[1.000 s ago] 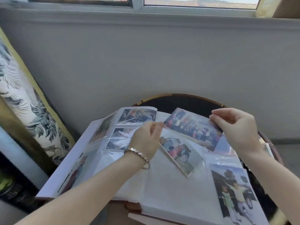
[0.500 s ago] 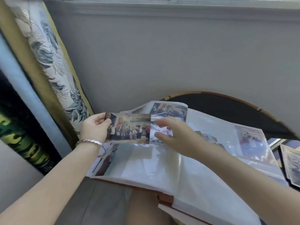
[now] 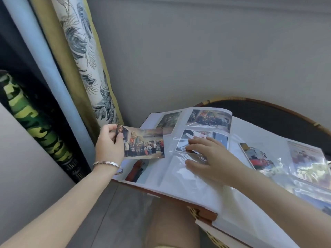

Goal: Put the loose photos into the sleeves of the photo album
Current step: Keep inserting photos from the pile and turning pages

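1. Pinching the left edge of the loose rectangular group photo, the left hand holds it over the left edge of the open white-paged photo album.
2. Just right of the print's free right edge, the right hand lies released, with straight fingers on an empty clear plastic sleeve.
3. The leaf-patterned curtain stands near on the left.
4. A second ago the right hand pinched this print over the album's middle.
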The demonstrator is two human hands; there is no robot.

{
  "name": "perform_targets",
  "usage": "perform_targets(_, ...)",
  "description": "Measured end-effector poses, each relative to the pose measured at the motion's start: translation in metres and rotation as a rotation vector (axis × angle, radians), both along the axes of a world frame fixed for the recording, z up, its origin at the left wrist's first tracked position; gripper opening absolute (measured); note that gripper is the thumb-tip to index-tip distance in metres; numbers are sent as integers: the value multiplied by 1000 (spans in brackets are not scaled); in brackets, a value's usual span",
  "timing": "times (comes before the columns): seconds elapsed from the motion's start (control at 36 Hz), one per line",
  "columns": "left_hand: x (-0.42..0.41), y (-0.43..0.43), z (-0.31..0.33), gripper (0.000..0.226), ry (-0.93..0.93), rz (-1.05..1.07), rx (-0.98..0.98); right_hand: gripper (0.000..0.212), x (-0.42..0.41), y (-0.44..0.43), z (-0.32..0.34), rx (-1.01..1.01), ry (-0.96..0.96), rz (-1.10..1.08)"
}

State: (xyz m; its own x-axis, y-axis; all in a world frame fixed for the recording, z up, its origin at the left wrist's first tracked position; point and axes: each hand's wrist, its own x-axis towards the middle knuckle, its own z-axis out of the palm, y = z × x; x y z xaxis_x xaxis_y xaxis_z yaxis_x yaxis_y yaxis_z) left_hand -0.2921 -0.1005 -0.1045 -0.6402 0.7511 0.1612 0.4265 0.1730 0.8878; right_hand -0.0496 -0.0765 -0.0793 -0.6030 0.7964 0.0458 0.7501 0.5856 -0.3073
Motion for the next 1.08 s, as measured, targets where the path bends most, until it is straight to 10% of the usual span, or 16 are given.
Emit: perform_targets(1.08,-15,-15,-17,8,-225,-465,-425,38,1,0,-3,-3,59,-25)
